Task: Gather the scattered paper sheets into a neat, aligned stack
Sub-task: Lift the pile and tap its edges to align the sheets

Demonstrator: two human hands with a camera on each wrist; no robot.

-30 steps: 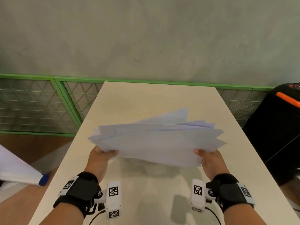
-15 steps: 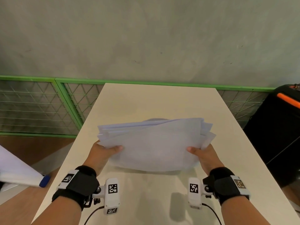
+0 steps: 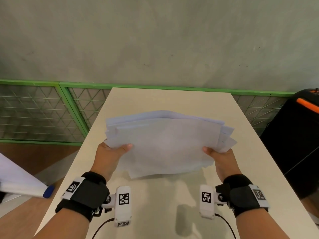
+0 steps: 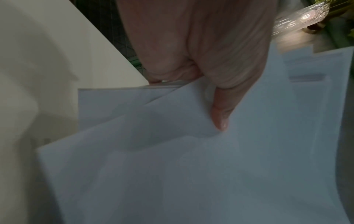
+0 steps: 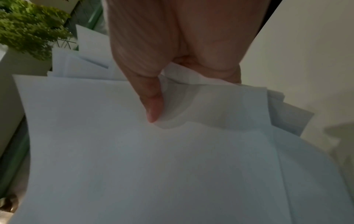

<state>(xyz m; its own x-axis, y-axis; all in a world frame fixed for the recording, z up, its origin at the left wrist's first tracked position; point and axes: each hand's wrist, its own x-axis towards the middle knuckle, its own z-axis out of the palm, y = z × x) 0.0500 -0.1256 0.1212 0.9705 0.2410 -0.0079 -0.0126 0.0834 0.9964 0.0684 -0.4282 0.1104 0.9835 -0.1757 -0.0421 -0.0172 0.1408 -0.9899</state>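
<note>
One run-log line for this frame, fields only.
left hand: grips paper sheets | right hand: grips same | sheets: bunched above table, right-side corners uneven | stack: not yet aligned

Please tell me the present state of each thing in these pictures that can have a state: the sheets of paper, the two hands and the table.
paper sheets: gathered in one bundle, held up off the table, edges not yet aligned, corners stick out on the right.
left hand: grips the bundle's left edge, thumb on top.
right hand: grips the bundle's right edge, thumb on top.
table: nothing lies on the part in view.
</note>
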